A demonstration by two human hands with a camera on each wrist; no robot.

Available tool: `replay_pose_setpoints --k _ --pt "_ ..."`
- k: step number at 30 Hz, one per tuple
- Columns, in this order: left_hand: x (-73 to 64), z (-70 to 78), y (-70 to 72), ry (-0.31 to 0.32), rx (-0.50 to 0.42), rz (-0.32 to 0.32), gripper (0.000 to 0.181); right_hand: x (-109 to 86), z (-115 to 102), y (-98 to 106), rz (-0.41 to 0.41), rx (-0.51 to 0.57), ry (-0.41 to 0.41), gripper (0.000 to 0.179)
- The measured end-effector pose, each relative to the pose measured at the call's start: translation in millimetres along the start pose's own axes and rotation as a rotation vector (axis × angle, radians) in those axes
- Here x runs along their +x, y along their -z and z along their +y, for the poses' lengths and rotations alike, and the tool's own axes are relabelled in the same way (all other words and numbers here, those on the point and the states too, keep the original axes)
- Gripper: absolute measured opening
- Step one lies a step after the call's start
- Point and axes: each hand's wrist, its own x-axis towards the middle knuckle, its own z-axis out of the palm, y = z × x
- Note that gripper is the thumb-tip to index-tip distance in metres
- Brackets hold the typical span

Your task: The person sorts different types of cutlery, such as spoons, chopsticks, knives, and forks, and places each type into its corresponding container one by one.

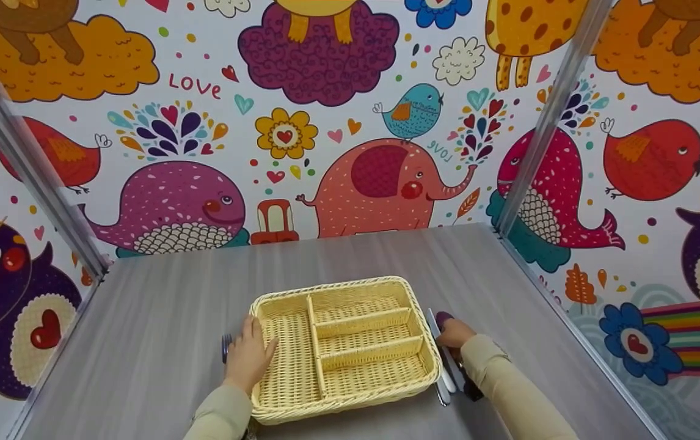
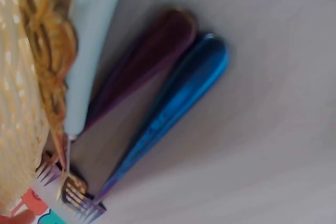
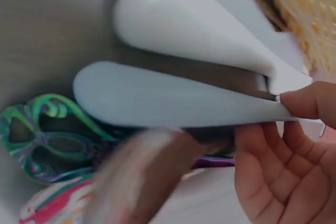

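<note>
Basket with four compartments on a grey table

The wicker basket sits between the person's hands, one long compartment at its left and three shorter ones stacked at its right. The left hand rests on its left rim, thumb and fingers apart, the thumb over the long compartment. Just outside that rim lie a blue fork, a maroon handle, a white handle and a gold ornate handle

Beside the right rim, the right hand pinches the narrow neck of a pale blue handle between thumb and fingers. A cream handle lies alongside; on the other side are a green openwork handle and a multicoloured handle. A brownish piece near them is too blurred to name
</note>
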Motion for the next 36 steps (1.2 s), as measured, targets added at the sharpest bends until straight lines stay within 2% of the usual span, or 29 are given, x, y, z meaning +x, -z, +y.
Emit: replay_pose_setpoints --k 1,2,4,7,8,9,10,11,12,15,17,21,25,28,29,31,34,36 --pt "-0.4 -0.6 -0.2 -0.002 0.004 -0.001 0.066 25.9 29 -12 -0.002 0.008 0.017 0.020" --pt "-0.7 -1.2 -0.5 -0.003 0.008 -0.001 0.066 31.9 36 -12 0.000 0.012 0.062 0.021" --pt "-1.2 -1.9 -0.5 -0.002 0.003 0.003 0.066 60.7 68 -21 0.019 0.089 0.161 0.019" --pt "-1.3 -2.0 -0.5 -0.008 0.001 0.025 0.065 74.7 71 -12 0.043 0.136 0.209 0.006" --pt "-1.4 -1.8 -0.4 -0.010 0.004 0.033 0.065 52.8 39 7 0.065 0.131 0.226 0.003" --pt "-1.5 -1.7 -0.4 -0.014 0.007 0.040 0.065 51.1 28 13 0.085 0.122 0.221 0.004" --pt "-1.5 -1.5 -0.5 -0.017 0.012 0.045 0.065 39.4 4 25 0.110 0.084 0.218 0.006" --pt "-1.6 -1.5 -0.8 -0.020 0.014 0.050 0.065 29.7 -18 36 0.123 0.018 0.201 0.010" --pt "-1.8 -1.5 -1.0 -0.022 0.017 0.052 0.065 26.5 -32 41 0.155 -0.037 0.226 0.011" --pt "-3.2 -1.5 -1.8 -0.022 0.021 0.055 0.065 26.4 -66 44 0.251 -0.185 0.333 0.012" --pt "-4.5 -1.6 -2.2 -0.018 0.027 0.051 0.065 27.7 -89 39 0.292 -0.284 0.413 0.011" --pt "-6.8 -0.7 -3.2 -0.010 0.035 0.042 0.065 34.1 -128 14 0.299 -0.484 0.542 0.014" --pt "-8.9 0.0 -5.3 -0.011 0.040 0.052 0.065 41.2 -152 -14 0.269 -0.760 0.652 0.019" --pt "-11.2 0.9 -7.1 -0.039 0.071 0.096 0.064 48.9 -163 -34 0.220 -0.936 0.620 0.024" --pt "-11.7 1.4 -7.6 -0.051 0.084 0.114 0.064 53.9 -164 -41 0.185 -0.973 0.582 0.026" --pt "-12.3 2.4 -8.7 -0.071 0.100 0.142 0.063 65.3 -163 -56 0.133 -1.008 0.515 0.028" --pt "-11.9 3.4 -9.3 -0.071 0.103 0.145 0.063 117.1 -130 -103 0.121 -0.996 0.490 0.020" --pt "-11.4 3.7 -8.4 -0.059 0.099 0.132 0.064 151.4 -103 -135 0.154 -1.015 0.533 0.014"
